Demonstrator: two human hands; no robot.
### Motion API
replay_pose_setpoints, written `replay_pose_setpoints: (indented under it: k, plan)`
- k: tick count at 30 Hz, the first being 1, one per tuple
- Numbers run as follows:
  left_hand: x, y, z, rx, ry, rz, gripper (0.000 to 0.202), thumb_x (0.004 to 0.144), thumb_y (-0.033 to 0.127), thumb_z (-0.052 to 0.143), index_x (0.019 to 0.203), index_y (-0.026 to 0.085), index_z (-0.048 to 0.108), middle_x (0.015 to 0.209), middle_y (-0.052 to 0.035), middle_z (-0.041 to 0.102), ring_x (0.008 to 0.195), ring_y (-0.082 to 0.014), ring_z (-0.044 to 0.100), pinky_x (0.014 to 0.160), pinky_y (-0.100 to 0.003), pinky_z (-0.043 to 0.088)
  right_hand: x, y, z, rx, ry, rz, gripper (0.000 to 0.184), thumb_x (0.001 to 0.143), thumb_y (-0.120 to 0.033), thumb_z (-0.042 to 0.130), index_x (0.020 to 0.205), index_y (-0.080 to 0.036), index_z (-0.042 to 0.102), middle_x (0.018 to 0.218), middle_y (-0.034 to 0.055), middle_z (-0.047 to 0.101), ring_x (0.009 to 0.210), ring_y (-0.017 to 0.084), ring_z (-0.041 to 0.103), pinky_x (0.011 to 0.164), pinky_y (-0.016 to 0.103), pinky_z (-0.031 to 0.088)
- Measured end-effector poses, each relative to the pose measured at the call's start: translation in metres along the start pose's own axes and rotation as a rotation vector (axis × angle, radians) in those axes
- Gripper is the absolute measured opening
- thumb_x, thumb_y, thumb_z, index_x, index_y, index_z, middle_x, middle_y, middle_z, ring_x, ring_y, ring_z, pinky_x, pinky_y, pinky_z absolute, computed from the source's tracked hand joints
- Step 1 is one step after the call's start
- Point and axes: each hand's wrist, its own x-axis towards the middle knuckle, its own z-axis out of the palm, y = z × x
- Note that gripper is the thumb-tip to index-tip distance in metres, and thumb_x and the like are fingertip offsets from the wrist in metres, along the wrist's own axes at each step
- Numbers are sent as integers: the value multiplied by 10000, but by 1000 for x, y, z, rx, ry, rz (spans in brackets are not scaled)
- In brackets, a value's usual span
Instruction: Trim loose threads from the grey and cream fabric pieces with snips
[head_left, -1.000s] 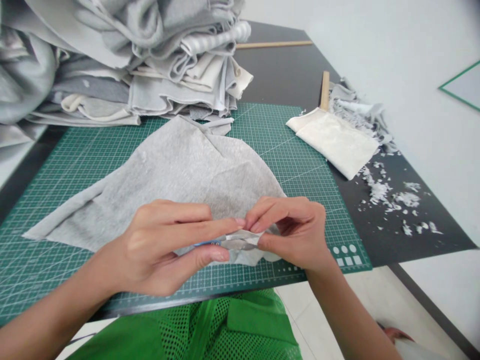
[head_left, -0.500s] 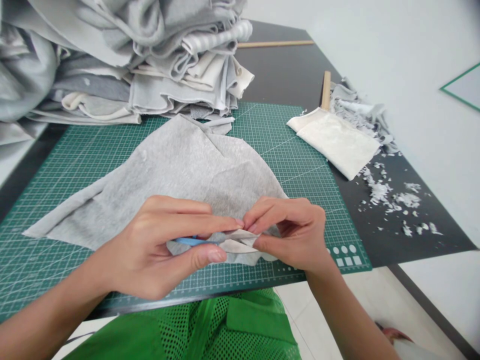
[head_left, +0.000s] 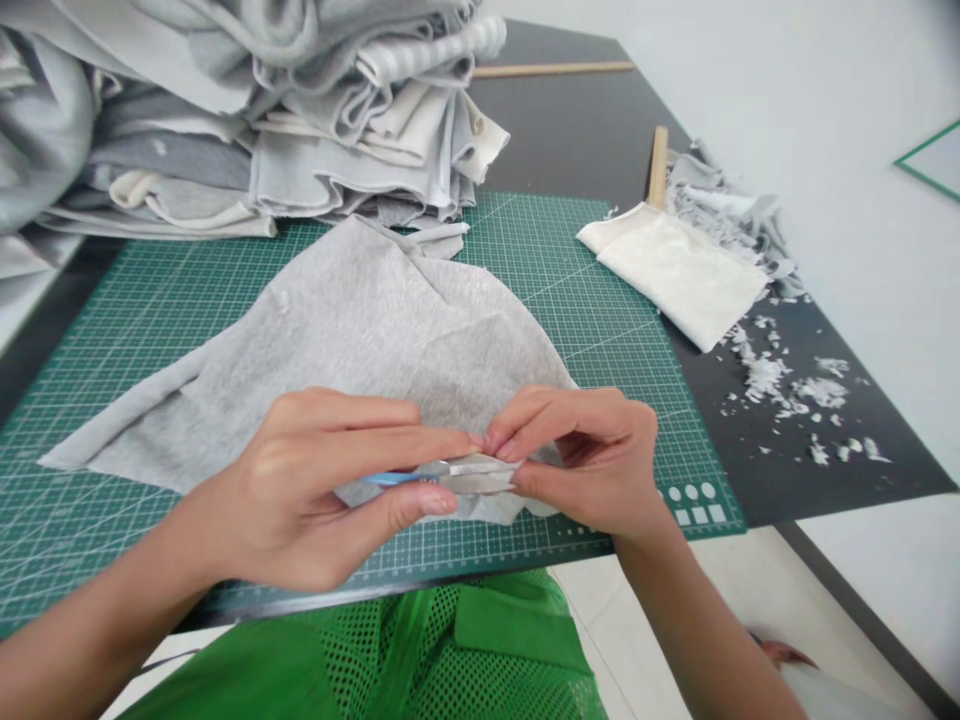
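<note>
A piece of grey fabric lies spread on the green cutting mat, its near edge gathered up between my hands. My left hand is closed around blue-handled thread snips, thumb below and fingers above. Their metal end points right, along the fabric edge. On the other side, my right hand pinches the fabric edge between thumb and fingers, close to the tip of the snips. My fingers partly hide the snips and the pinched edge.
The cutting mat covers much of a black table. A tall pile of grey and cream fabric stands at the back left. To the right are a folded cream cloth, a wooden stick and fabric scraps.
The metal end of the snips shows more clearly between my hands at the fabric edge. Both hands keep their grips. The whole view has shifted slightly.
</note>
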Motion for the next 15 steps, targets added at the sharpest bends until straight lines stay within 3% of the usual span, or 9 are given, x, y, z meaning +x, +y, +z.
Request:
replay_pose_setpoints:
  k: [8, 15]
  plan:
    - [0, 1, 2, 30, -7, 4, 240, 924, 225, 641, 1162, 201, 669, 777, -20, 713, 544, -100, 620, 454, -211, 433, 0, 0, -1, -20, -4, -2, 169, 695, -26, 804, 793, -159, 769, 806, 61, 782, 725, 174, 735, 683, 294, 599]
    - [2, 6, -6, -75, 101, -109, 211, 948, 354, 593, 1106, 250, 687, 752, -6, 718, 585, -117, 637, 462, -214, 465, 2, -2, 1, -60, 22, -23, 144, 702, -47, 801, 756, -175, 762, 780, 51, 780, 694, 173, 726, 674, 306, 596]
